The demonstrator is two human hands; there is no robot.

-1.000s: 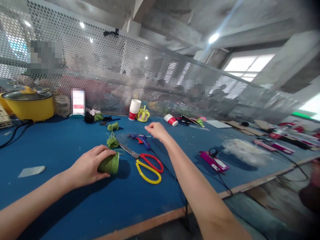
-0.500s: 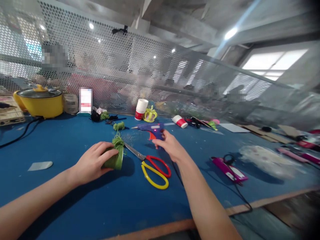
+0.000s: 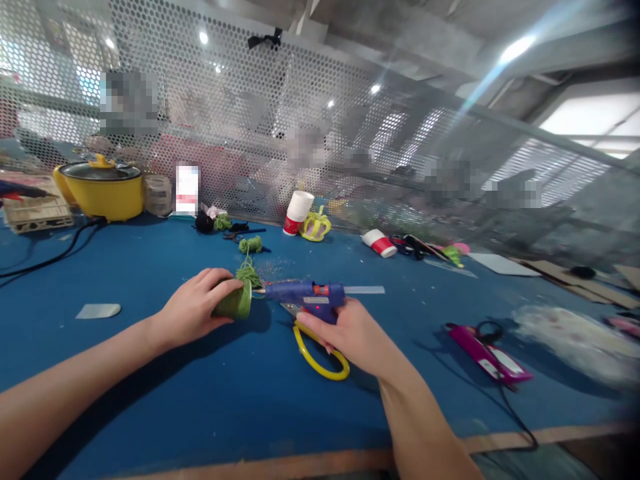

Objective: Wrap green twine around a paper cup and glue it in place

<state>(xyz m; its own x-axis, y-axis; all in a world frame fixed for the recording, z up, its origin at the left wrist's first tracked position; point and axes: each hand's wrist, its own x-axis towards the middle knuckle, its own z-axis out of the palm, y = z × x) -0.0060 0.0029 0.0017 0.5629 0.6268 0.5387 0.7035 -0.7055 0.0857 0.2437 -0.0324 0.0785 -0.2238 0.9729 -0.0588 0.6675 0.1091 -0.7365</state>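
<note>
My left hand [image 3: 193,311] grips a small cup wrapped in green yarn [image 3: 234,304], lying on its side on the blue table [image 3: 150,400]. A strand runs from it to a loose yarn clump [image 3: 248,272]. My right hand [image 3: 350,333] holds a blue glue gun [image 3: 305,293] by its handle. The gun's nozzle points left and sits right at the cup's rim. Yellow and red scissors [image 3: 320,357] lie under the right hand, partly hidden.
A yellow pot [image 3: 103,190] and a tray [image 3: 35,213] stand at the back left, with a black cable [image 3: 50,257]. Paper cups [image 3: 298,212] [image 3: 380,243], a pink tool [image 3: 487,357] with cord and a perforated metal screen [image 3: 300,120] lie beyond. The table's wooden edge [image 3: 350,460] runs along the front.
My right hand reached to the glue gun, picked it up and brought it left to the green cup. The left hand kept hold of the cup. The camera view shifted right.
</note>
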